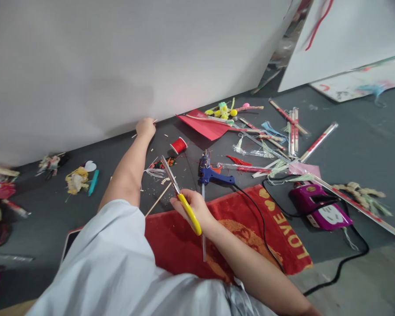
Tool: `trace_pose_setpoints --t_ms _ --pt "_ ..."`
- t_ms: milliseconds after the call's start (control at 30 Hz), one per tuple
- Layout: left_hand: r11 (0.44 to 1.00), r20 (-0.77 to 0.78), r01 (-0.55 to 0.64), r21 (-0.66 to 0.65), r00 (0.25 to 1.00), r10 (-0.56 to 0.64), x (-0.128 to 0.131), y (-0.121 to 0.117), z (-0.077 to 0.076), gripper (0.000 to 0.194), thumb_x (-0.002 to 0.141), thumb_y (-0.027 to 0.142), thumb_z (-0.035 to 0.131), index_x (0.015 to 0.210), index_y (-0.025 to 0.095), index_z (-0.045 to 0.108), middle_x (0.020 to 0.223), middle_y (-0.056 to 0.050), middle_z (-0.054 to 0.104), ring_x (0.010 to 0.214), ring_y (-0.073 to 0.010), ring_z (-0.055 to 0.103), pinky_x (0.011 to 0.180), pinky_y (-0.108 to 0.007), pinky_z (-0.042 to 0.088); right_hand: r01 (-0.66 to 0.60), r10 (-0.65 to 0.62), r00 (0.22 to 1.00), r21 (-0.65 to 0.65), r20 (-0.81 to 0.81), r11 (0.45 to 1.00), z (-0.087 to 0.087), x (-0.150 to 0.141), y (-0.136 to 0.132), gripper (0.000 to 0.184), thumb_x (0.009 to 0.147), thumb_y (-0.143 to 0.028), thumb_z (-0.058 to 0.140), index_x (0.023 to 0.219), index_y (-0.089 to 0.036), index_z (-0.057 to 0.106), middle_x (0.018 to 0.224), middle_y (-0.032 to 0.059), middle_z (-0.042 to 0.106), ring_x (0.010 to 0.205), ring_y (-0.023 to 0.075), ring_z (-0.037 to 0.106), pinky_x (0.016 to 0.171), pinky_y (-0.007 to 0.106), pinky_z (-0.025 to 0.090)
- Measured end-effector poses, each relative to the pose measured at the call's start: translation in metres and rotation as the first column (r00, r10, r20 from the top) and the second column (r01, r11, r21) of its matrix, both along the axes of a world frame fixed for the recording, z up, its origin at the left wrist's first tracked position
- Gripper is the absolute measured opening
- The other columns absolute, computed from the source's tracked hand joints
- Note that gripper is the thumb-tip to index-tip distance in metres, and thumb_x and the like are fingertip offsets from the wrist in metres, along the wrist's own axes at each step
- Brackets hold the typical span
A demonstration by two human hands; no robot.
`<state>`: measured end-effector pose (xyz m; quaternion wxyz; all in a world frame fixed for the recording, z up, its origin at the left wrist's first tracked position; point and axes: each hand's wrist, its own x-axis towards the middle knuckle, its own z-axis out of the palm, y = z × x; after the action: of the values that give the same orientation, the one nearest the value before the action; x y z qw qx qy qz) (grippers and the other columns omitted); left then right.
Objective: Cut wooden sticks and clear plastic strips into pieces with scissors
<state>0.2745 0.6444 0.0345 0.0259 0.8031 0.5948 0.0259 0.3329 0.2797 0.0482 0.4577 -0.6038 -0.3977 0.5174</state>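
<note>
My right hand (195, 206) is closed around the yellow handles of a pair of scissors (188, 211), whose metal blades point up and left. Stretched out to the foot of the white board, my left hand (145, 128) is closed, and a thin pale stick (155, 121) pokes out at its fingertips. A spool of red thread (178, 145) lies to the right of that hand. Between the hands are a white tassel (155, 172), a patterned scrap (163, 163) and a wooden stick (158, 199). A blue glue gun (213, 174) with a clear glue stick rests right of the scissors.
A white board (118, 66) stands along the back. A red cloth (171, 241) lies in front. To the right are a purple power strip (319, 208) with black cable, wrapped sticks (293, 129) and red paper (207, 125). A teal pen (94, 182) lies left.
</note>
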Motion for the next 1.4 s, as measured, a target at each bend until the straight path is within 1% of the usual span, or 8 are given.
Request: trace_pose_setpoints --t_ms 267,400,633,733,867,1000,1200,1400 --pt "1.000 -0.154 0.029 0.008 0.988 -0.027 0.006 0.010 0.001 0.044 0.085 0.027 0.041 0.121 0.014 0.064 0.121 -0.020 0.064 0.112 -0.0348 0.059 0.091 -0.043 0.046 0.010 -0.010 1.000 0.014 0.004 1.000 -0.005 0.000 0.000 0.035 0.071 -0.052 0.057 0.059 -0.022 0.045 0.054 -0.0049 0.039 0.054 0.0097 0.035 0.050 0.023 0.026" --pt "0.997 -0.190 0.074 0.007 0.979 -0.071 0.006 -0.001 0.007 0.045 0.085 0.025 0.041 0.121 0.010 0.063 0.120 -0.023 0.064 0.110 -0.0344 0.061 0.090 -0.043 0.047 0.015 -0.015 1.000 0.033 0.011 0.999 -0.007 0.002 0.000 0.034 0.072 -0.051 0.057 0.059 -0.022 0.044 0.053 -0.0052 0.037 0.053 0.0093 0.034 0.048 0.023 0.024" --pt "0.988 -0.168 0.157 0.001 0.973 -0.155 -0.019 -0.062 0.027 0.037 0.081 0.028 0.049 0.104 0.008 0.069 0.105 -0.021 0.068 0.097 -0.0289 0.064 0.085 -0.037 0.047 0.064 -0.057 0.993 0.057 -0.107 0.996 -0.001 0.009 0.002 0.043 0.069 -0.058 0.061 0.055 -0.023 0.040 0.047 -0.0061 0.038 0.046 0.0079 0.033 0.045 0.023 0.025" --pt "0.979 -0.072 0.182 -0.088 0.979 -0.189 -0.037 -0.100 0.033 0.029 0.069 0.028 0.058 0.088 0.013 0.073 0.082 -0.013 0.070 0.076 -0.0229 0.063 0.072 -0.031 0.045 0.064 -0.055 0.989 0.061 -0.138 0.996 -0.003 0.009 0.003 0.044 0.069 -0.059 0.062 0.055 -0.023 0.041 0.043 -0.0062 0.039 0.040 0.0077 0.035 0.043 0.024 0.026" --pt "0.949 0.046 0.163 -0.269 0.987 -0.156 -0.055 -0.152 0.037 0.021 0.065 0.029 0.057 0.067 0.014 0.071 0.053 -0.003 0.057 0.053 -0.0145 0.050 0.057 -0.028 0.034 0.079 -0.066 0.985 0.077 -0.158 0.994 -0.008 0.008 0.004 0.044 0.069 -0.060 0.064 0.057 -0.023 0.043 0.040 -0.0060 0.041 0.036 0.0087 0.037 0.041 0.024 0.028" --pt "0.932 0.102 0.118 -0.341 0.991 -0.088 -0.066 -0.193 0.032 0.021 0.066 0.033 0.061 0.054 0.017 0.060 0.042 0.004 0.039 0.044 -0.0097 0.037 0.051 -0.027 0.025 0.067 -0.047 0.985 0.116 -0.168 0.991 -0.014 0.007 0.006 0.043 0.071 -0.060 0.064 0.059 -0.024 0.045 0.039 -0.0067 0.040 0.034 0.0091 0.037 0.039 0.025 0.029" --pt "0.928 0.165 0.018 -0.372 0.985 0.047 -0.075 -0.229 0.023 0.025 0.068 0.031 0.063 0.051 0.019 0.049 0.041 0.005 0.036 0.045 -0.0095 0.035 0.051 -0.026 0.025 0.080 -0.063 0.991 0.143 -0.118 0.986 -0.017 0.007 0.007 0.040 0.074 -0.057 0.064 0.063 -0.023 0.046 0.043 -0.0062 0.042 0.037 0.0080 0.038 0.040 0.024 0.031" --pt "0.942 0.277 -0.018 -0.334 0.954 0.116 -0.084 -0.239 0.014 0.023 0.071 0.033 0.062 0.055 0.018 0.056 0.042 0.005 0.039 0.048 -0.0108 0.040 0.053 -0.025 0.028 0.080 -0.063 0.992 0.158 -0.107 0.984 -0.015 0.006 0.007 0.040 0.075 -0.056 0.063 0.063 -0.023 0.046 0.043 -0.0062 0.041 0.036 0.0078 0.037 0.039 0.024 0.031"
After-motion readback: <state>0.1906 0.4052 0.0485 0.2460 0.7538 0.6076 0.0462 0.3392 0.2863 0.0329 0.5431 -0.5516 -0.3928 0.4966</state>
